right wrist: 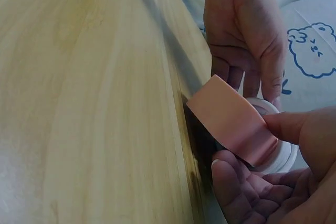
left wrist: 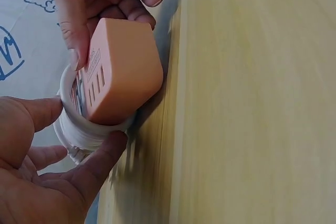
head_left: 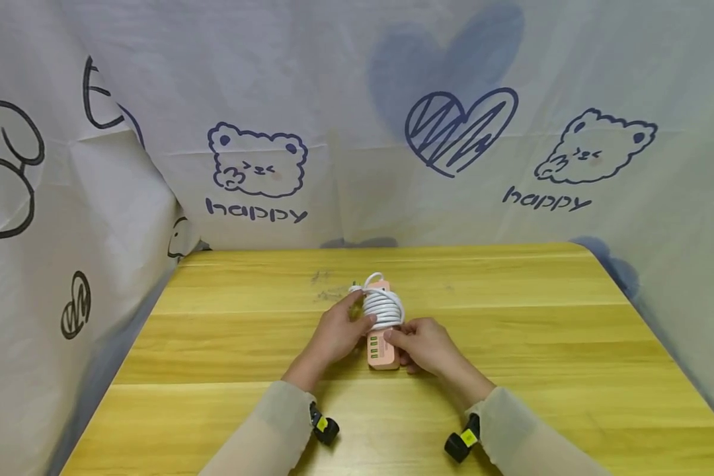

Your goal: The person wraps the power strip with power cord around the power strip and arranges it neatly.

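A pink power strip (head_left: pixel 383 357) with a row of USB ports lies near the middle of the table, its long side pointing away from me. White cord (head_left: pixel 383 309) is wound in several turns round its far half, and the plug (head_left: pixel 355 287) sticks out at the far left. My left hand (head_left: pixel 338 330) holds the coil from the left between thumb and fingers. At the near end, my right hand (head_left: pixel 426 344) grips the strip's right side, thumb on top. In the right wrist view the strip's end face (right wrist: pixel 231 119) looks tilted, fingers curled beside it.
The wooden table (head_left: pixel 214 344) has rounded far corners. White cloth (head_left: pixel 345 79) printed with bears, hearts and "happy" hangs behind it and along the sides. Each wrist carries a black strapped camera, the left one (head_left: pixel 326 428) and the right one (head_left: pixel 461 446).
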{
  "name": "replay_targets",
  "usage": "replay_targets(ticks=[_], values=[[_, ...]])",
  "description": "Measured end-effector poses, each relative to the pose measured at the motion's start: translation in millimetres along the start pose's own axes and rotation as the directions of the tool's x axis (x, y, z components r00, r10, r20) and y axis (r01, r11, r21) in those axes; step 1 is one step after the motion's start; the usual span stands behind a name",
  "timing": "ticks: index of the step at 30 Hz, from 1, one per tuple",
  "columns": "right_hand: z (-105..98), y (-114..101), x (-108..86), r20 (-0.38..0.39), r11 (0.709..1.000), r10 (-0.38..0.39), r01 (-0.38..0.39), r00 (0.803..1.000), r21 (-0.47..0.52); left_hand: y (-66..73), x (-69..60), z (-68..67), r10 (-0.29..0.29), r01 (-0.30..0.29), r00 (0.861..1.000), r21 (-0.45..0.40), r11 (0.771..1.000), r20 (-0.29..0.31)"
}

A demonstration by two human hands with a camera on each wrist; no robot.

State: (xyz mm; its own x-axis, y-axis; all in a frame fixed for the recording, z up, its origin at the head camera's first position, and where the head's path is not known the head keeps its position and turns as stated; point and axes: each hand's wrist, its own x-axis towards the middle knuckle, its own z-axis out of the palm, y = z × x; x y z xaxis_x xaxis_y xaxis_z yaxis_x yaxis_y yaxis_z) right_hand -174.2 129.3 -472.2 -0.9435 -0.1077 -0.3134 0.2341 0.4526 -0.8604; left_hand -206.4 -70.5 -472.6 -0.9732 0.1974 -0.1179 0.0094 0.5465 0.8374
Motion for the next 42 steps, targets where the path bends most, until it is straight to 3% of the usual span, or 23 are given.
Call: replay_targets(ticks=[9,31,42], values=[[1,-3,-1.0,-0.027,0.999,-0.022,0.02,0.999,-0.05,0.1,-0.9,-3.5,-0.017,0.018,1.0,0.007,1.0,-0.019],[-1,-4,-1.5,-0.05,1.0,-0.012,0.01,0.999,-0.03,1.3,-0.4,-10.2,-0.067,0.068,0.995,0.017,0.998,-0.078],[-7,-3,-0.9,-0.167,0.995,-0.062,0.048,0.984,-0.087,-0.3,-5.2,-9.8,-0.043,0.044,0.997,0.005,0.999,-0.069]])
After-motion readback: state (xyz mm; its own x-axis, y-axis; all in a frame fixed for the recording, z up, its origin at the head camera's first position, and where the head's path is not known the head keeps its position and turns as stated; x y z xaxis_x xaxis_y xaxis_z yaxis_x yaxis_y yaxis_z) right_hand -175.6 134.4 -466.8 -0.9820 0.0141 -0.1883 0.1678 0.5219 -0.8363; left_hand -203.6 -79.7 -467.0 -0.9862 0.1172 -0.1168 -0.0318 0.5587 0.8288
